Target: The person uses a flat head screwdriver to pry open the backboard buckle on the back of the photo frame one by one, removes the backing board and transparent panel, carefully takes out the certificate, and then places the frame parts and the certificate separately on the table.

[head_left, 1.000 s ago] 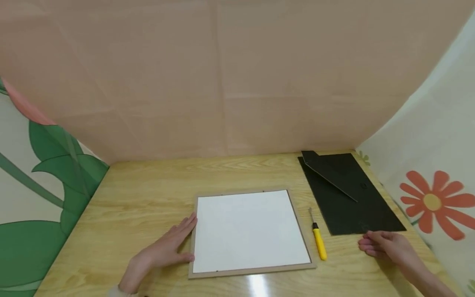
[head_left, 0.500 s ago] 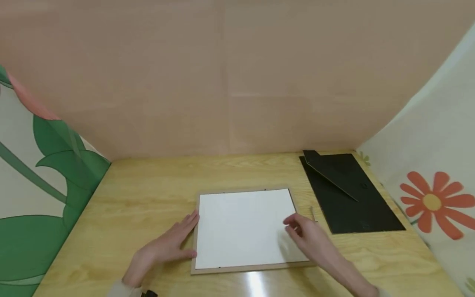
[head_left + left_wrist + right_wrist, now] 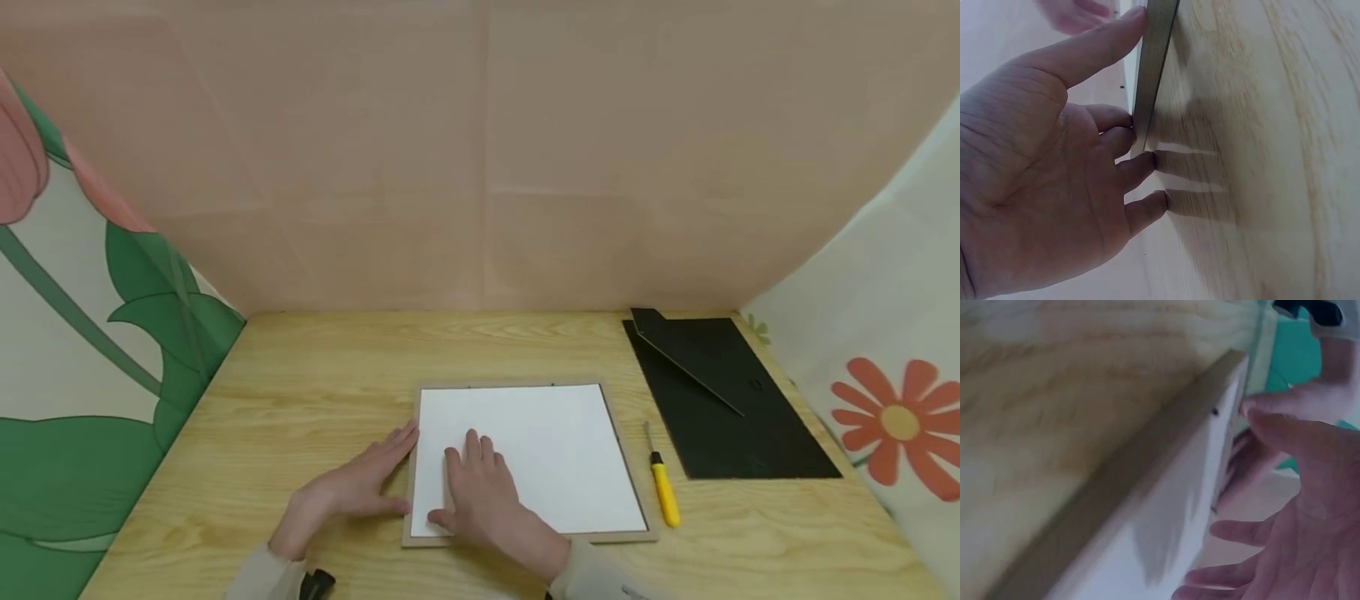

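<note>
A thin beige picture frame point(image 3: 615, 538) lies flat on the table with a white sheet point(image 3: 562, 450) filling its inside. Along its left side my left hand point(image 3: 360, 483) touches the border with fingers spread and thumb out; in the left wrist view the thumb and fingertips meet the frame edge point(image 3: 1152, 69). Over the left part of the sheet is my right hand point(image 3: 480, 496), palm down with extended fingers. In the right wrist view the right hand point(image 3: 1304, 525) casts a shadow on the sheet; whether its fingertips press there I cannot tell. Neither hand grips anything.
Right of the frame lies a yellow-handled tool point(image 3: 664, 492) with a slim metal shaft, like a screwdriver. Farther right is a black backing board point(image 3: 720, 442) with its stand leg point(image 3: 686, 371) raised. A pinkish cloth point(image 3: 480, 167) hangs behind the wood-grain table point(image 3: 322, 375).
My right hand has moved left from beside the black board, across the tool, to the left part of the white sheet. The left hand stays at the frame's left side.
</note>
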{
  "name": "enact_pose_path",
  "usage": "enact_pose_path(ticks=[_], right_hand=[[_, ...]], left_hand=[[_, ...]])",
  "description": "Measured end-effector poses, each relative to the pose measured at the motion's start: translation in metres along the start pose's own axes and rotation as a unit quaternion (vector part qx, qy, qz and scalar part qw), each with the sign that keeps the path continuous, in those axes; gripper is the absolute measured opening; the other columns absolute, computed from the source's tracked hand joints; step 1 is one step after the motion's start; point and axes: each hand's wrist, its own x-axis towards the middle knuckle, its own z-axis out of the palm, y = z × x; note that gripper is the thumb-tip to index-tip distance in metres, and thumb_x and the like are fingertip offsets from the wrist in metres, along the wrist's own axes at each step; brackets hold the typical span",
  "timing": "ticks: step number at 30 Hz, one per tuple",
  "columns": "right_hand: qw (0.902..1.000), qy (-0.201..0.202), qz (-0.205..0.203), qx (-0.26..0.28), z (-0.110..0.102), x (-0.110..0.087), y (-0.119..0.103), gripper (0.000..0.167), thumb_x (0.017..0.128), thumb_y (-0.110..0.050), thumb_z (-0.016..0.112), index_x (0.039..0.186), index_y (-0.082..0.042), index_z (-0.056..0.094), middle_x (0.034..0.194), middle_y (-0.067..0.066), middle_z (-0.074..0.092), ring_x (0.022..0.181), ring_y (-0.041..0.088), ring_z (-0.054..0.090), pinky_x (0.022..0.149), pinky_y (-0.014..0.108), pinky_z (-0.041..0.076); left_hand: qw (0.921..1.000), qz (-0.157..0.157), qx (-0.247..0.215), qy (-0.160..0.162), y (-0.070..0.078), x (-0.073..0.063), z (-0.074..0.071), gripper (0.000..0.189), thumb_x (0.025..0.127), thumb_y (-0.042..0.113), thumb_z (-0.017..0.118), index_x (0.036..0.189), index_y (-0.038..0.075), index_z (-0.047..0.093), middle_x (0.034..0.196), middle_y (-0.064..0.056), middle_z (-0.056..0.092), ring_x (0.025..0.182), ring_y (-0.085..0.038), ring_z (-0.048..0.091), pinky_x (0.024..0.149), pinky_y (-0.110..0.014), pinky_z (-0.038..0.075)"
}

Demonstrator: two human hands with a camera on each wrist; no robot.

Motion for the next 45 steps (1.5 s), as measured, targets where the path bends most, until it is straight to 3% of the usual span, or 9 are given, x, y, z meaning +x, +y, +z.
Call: enact_pose_path(ticks=[4,12,27,36,45], right_hand=[[0.9997,-0.003,0.007,-0.024,0.011,0.004,-0.01,0.093,0.074,-0.071,0.065,0.132,0.0,0.05,0.136,0.034,0.041,0.125,0.045,0.041,0.096,0.047,0.044],[0.9987,-0.02,0.023,-0.041,0.018,0.011,-0.018,0.1,0.07,-0.077,0.063,0.136,-0.004,0.046,0.14,0.036,0.037,0.128,0.047,0.039,0.096,0.051,0.043],[0.9972,-0.048,0.058,0.003,0.017,0.016,-0.021,0.105,0.065,-0.067,0.075,0.144,-0.01,0.036,0.141,0.035,0.035,0.129,0.048,0.037,0.098,0.054,0.04],[0.9974,-0.003,0.053,0.048,0.013,0.015,-0.015,0.098,0.07,-0.05,0.081,0.146,-0.01,0.034,0.131,0.031,0.04,0.113,0.041,0.044,0.084,0.051,0.046],[0.9985,0.029,0.023,0.04,0.011,0.014,-0.02,0.073,0.078,-0.029,0.076,0.143,-0.024,0.043,0.13,0.025,0.043,0.102,0.038,0.051,0.07,0.053,0.05]], left_hand=[[1.0,-0.001,0.001,-0.001,0.0,0.0,-0.001,0.095,0.087,0.031,0.072,0.153,0.0,0.012,0.16,-0.017,0.002,0.144,-0.037,0.008,0.112,-0.058,0.012],[1.0,0.007,-0.004,0.0,0.002,0.001,-0.002,0.094,0.087,0.028,0.072,0.153,0.0,0.012,0.159,-0.017,0.002,0.144,-0.038,0.008,0.112,-0.059,0.013],[1.0,0.0,-0.005,0.005,-0.001,0.001,0.0,0.094,0.086,0.028,0.073,0.153,0.001,0.013,0.16,-0.016,0.003,0.144,-0.037,0.009,0.112,-0.059,0.013],[1.0,0.001,-0.001,0.004,-0.001,0.003,-0.001,0.095,0.085,0.027,0.073,0.154,0.002,0.012,0.159,-0.016,0.003,0.144,-0.037,0.009,0.112,-0.059,0.013],[0.9999,0.004,-0.013,0.006,-0.002,0.002,-0.001,0.094,0.086,0.027,0.073,0.154,0.001,0.013,0.16,-0.016,0.002,0.144,-0.038,0.008,0.111,-0.06,0.013]])
